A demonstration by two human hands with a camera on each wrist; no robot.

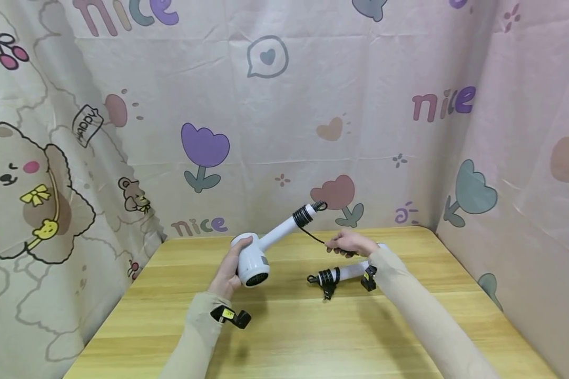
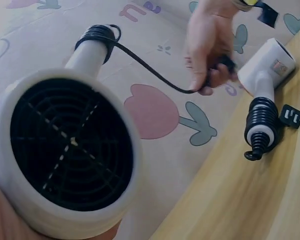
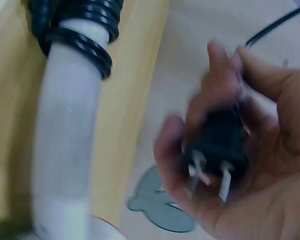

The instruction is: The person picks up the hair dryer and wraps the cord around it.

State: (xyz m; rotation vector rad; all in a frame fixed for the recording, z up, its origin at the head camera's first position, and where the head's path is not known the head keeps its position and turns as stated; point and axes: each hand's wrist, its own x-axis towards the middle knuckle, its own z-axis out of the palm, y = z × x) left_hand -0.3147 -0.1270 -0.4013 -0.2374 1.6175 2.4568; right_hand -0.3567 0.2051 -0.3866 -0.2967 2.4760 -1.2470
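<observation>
My left hand (image 1: 228, 267) grips a white hair dryer (image 1: 252, 259) by its barrel and holds it above the table, handle slanting up to the right. Black cord (image 1: 303, 216) is wound in several turns round the handle's end. A free length of cord runs taut-looking from the coil to my right hand (image 1: 351, 242). In the right wrist view, that hand's fingers curl round a black two-pin plug (image 3: 217, 145), its metal prongs bare. Below it a second white hair dryer (image 1: 351, 271) lies on the table, its cord wrapped round the handle, partly hidden by my right forearm.
Both dryers are over a light wooden table (image 1: 284, 331). A patterned cloth curtain (image 1: 284, 116) hangs behind the table and along both sides. The second dryer's own plug (image 2: 291, 116) sits beside its coiled handle.
</observation>
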